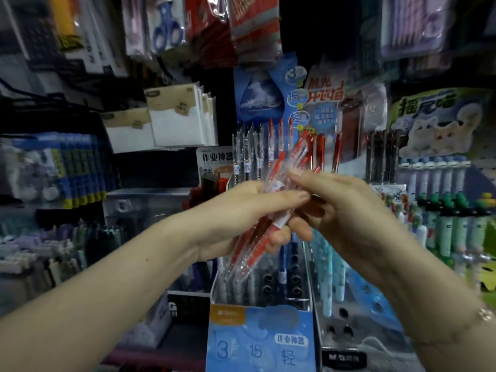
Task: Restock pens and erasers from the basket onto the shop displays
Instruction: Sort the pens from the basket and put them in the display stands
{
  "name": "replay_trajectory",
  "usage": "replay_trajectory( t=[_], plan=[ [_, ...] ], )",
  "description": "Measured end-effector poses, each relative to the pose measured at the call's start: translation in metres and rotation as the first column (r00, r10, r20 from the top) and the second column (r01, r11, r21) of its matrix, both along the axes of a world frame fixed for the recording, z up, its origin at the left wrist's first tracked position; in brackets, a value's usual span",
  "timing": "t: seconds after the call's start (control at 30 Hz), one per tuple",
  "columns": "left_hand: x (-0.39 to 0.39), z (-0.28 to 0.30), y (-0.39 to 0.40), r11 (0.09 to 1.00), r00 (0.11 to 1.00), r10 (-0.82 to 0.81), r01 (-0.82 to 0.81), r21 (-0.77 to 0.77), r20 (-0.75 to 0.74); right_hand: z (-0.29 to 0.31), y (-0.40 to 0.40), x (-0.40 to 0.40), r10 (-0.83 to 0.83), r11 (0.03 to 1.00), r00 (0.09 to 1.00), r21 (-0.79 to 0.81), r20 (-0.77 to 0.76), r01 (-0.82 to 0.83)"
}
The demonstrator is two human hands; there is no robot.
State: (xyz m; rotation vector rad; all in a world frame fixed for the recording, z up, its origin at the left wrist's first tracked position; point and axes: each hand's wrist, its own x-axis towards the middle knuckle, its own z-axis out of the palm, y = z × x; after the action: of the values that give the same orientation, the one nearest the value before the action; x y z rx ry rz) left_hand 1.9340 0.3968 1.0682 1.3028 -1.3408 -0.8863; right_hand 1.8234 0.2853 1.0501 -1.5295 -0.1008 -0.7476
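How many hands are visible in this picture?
2. The left hand grips the bundle of red pens; the right hand touches it from the right.

Both bare forearms reach forward and converge at chest height. The left hand (241, 210) curls around a bundle of clear-barrelled red pens (268, 208) — thumb across the top. The right hand (341, 208) pinches the bundle's upper part, a thin bracelet (483, 314) on its wrist.

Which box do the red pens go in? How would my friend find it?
Find the blue pen display box front and centre, below the left hand and right hand gripping the red pens. Only it shows big "3" and "15" numbers.
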Motion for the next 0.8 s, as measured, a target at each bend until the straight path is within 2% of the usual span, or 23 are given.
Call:
replay_trajectory(
  t=[0.13, 0.23, 0.3, 0.37, 0.43, 0.5, 0.6, 0.67, 0.7, 0.77, 0.8],
  plan=[
    [-0.001, -0.004, 0.006, 1.000, 1.000, 0.001, -0.001, 0.007, -0.014, -0.001, -0.001, -0.001, -0.036, 0.999, 0.999, -0.033, -0.031, 0.035],
    [-0.004, -0.009, 0.013, 0.999, 0.995, -0.034, 0.036, 0.011, -0.092, -0.002, 0.000, -0.001, -0.161, 0.974, 0.984, -0.171, -0.079, 0.146],
    [-0.004, -0.011, 0.016, 1.000, 0.993, 0.018, -0.017, 0.014, -0.120, -0.001, -0.002, 0.001, -0.244, 0.955, 0.968, -0.188, -0.058, 0.229],
    [0.001, -0.010, 0.021, 0.994, 0.989, 0.113, -0.112, 0.014, -0.097, 0.004, -0.008, 0.003, -0.331, 0.938, 0.944, -0.109, 0.000, 0.329],
    [0.005, -0.007, 0.027, 0.985, 0.985, 0.170, -0.170, 0.013, -0.027, 0.011, -0.015, 0.002, -0.376, 0.926, 0.925, 0.053, 0.058, 0.374],
    [0.010, -0.003, 0.029, 0.982, 0.981, 0.189, -0.188, -0.028, 0.046, 0.017, -0.019, 0.003, -0.350, 0.926, 0.930, 0.191, 0.110, 0.326],
    [0.014, 0.005, 0.023, 0.955, 0.959, 0.265, -0.246, -0.165, 0.103, 0.026, -0.016, 0.011, -0.165, 0.950, 0.968, 0.293, 0.191, 0.104],
    [0.015, 0.013, 0.015, 0.911, 0.906, 0.373, -0.317, -0.262, 0.202, 0.034, -0.011, 0.018, -0.001, 0.966, 0.984, 0.254, 0.179, -0.045],
    [0.017, 0.017, 0.012, 0.880, 0.849, 0.445, -0.356, -0.314, 0.286, 0.039, -0.011, 0.021, 0.028, 0.976, 0.988, 0.210, 0.153, -0.060],
    [0.026, 0.025, 0.005, 0.802, 0.638, 0.593, -0.414, -0.430, 0.491, 0.054, -0.020, 0.027, -0.058, 0.989, 0.988, 0.142, 0.142, 0.037],
    [0.032, 0.029, 0.002, 0.769, 0.540, 0.639, -0.425, -0.477, 0.548, 0.063, -0.027, 0.031, -0.159, 0.982, 0.976, 0.121, 0.150, 0.142]
  ],
)
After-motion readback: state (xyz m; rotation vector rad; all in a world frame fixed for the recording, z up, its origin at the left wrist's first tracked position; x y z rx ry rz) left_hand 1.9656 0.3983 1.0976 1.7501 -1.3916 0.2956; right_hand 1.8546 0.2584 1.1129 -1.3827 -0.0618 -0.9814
